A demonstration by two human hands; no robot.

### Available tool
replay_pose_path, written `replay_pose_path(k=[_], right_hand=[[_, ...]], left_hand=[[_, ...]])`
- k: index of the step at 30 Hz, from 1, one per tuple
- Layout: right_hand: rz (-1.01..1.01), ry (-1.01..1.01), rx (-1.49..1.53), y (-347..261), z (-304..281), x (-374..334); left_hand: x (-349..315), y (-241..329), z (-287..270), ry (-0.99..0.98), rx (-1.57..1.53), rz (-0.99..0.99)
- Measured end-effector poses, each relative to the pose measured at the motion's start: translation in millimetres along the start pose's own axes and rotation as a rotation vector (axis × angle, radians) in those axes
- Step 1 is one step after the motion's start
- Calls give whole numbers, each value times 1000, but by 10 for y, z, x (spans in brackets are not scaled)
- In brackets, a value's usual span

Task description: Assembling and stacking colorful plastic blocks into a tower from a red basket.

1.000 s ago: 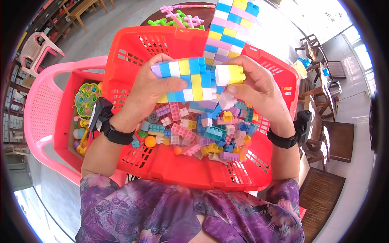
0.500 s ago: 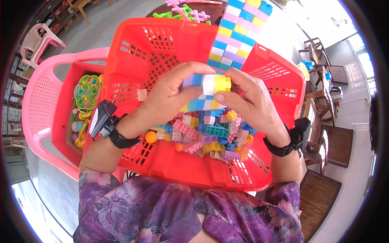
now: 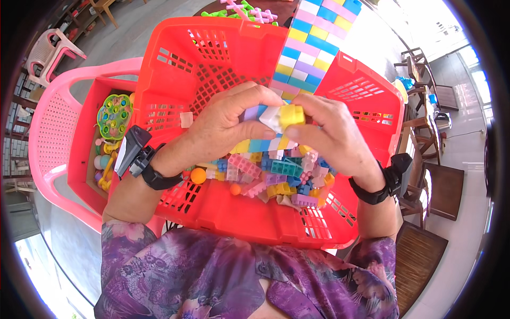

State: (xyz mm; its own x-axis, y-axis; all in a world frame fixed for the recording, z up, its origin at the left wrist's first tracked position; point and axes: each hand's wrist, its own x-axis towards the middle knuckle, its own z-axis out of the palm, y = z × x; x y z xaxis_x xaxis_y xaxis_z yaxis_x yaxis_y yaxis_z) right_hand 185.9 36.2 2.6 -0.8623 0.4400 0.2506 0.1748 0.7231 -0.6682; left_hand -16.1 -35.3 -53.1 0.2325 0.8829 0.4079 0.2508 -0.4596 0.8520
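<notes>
My left hand (image 3: 228, 125) grips a joined row of toy building blocks, among them a white block (image 3: 271, 119) and lilac and blue ones partly behind my fingers. Between the thumb and fingers of my right hand (image 3: 336, 130) is a yellow building block (image 3: 291, 115), tilted against the white one; whether they are fully joined I cannot tell. A tall built wall of coloured blocks (image 3: 311, 50) rises behind my hands, its lower part hidden by them. Below, a pile of loose blocks (image 3: 287, 167) lies in a red plastic basket (image 3: 223, 218).
An orange ball (image 3: 198, 176) and a pale pink block (image 3: 186, 119) are at the basket's left. A pink chair (image 3: 45, 133) holds a red box (image 3: 85, 175) with a green toy (image 3: 115, 117). Wooden chairs (image 3: 441, 191) stand at right.
The yellow block and the white block beside it have tilted, no longer lined up as before. Both hands have shifted slightly, and the view has moved a little.
</notes>
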Motion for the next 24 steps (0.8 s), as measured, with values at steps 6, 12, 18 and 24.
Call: replay_pose_path(k=[6,12,18,24], right_hand=[[102,-26,223,-60,-231,-36],[46,296,-225,49,-197,-7],[31,195,9,38,-57,10],[109,63,61,-40,34,3]], left_hand=[[0,55,-46,3,-88,8],[16,171,-64,112,-144,-192],[-4,188,-83,177,-169,-108],[-47,157,-5,151,-197,-66]])
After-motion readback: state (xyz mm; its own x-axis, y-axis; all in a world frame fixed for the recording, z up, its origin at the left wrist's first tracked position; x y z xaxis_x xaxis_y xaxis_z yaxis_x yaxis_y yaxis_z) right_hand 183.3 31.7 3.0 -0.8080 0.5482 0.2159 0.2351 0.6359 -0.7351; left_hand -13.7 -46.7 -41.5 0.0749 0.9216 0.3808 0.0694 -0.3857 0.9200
